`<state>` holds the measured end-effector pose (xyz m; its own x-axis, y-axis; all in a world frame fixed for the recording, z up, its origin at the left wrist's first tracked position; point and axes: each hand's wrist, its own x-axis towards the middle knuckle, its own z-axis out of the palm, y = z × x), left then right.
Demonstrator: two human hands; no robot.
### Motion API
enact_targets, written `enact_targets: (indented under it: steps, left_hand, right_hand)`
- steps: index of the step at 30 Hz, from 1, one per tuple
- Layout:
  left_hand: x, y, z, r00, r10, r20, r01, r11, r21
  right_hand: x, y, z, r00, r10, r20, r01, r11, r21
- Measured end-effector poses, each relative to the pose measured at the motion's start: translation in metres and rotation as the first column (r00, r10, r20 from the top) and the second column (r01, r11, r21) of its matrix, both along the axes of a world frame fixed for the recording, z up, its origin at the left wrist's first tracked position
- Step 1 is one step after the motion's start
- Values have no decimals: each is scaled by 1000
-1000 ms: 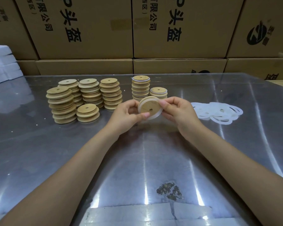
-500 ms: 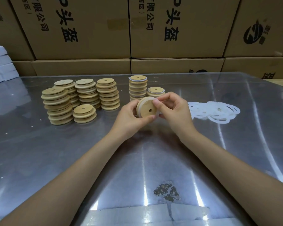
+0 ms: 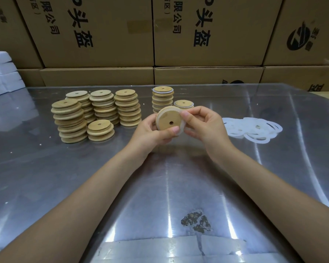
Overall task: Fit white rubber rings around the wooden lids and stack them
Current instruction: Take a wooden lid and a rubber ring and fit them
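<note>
So both hands are clamped on 1 wooden lid [image 3: 168, 121], left hand [image 3: 153, 130] steadying, right hand [image 3: 203, 126] pinching the white ring [image 3: 181, 128] onto its edge. Looks mid-fitting; next it probably needs seating all round, then stacking just behind.

Warehouse packing bench: stacked cartons [image 3: 103, 31], lid stacks [image 3: 127, 109].

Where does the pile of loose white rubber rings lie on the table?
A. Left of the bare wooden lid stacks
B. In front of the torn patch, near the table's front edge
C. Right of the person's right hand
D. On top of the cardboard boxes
C: the loose white rubber rings lie flat on the table, to the right of the right hand, which holds the wooden lid together with the left hand.
</note>
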<state>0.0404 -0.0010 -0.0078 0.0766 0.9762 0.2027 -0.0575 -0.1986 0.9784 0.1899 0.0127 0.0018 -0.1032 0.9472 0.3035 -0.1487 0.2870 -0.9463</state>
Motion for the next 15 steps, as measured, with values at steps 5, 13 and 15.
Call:
enact_targets:
  steps: [5, 13, 15]
  left_hand:
    - [3, 2, -2, 983, 106, -147, -90, 990, 112]
    - [-1, 7, -3, 969, 116, -216, -75, 979, 190]
    - [0, 6, -3, 981, 79, -180, -51, 987, 154]
  right_hand:
    - [-4, -1, -3, 995, -49, 85, 40, 994, 102]
    - [-6, 2, -4, 988, -63, 140, 53, 996, 73]
    - [-6, 0, -2, 997, -17, 77, 15, 1000, 27]
